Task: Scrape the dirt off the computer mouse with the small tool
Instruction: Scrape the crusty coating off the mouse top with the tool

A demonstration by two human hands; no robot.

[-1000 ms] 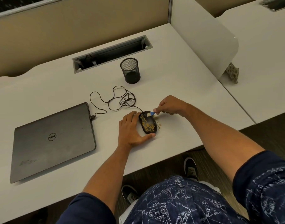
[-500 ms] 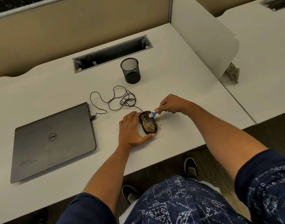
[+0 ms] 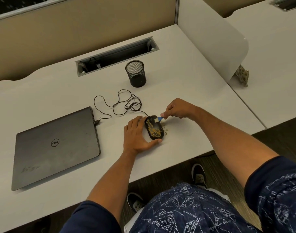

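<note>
I see the black computer mouse, streaked with yellowish dirt, lying on the white desk near its front edge. My left hand braces it, fingers along its left side and thumb curled round its near end. My right hand pinches the small blue tool, whose pale tip touches the mouse's far end. Crumbs lie just right of the mouse. Its cable loops far-left to the closed laptop; a mesh cup stands farther back.
</note>
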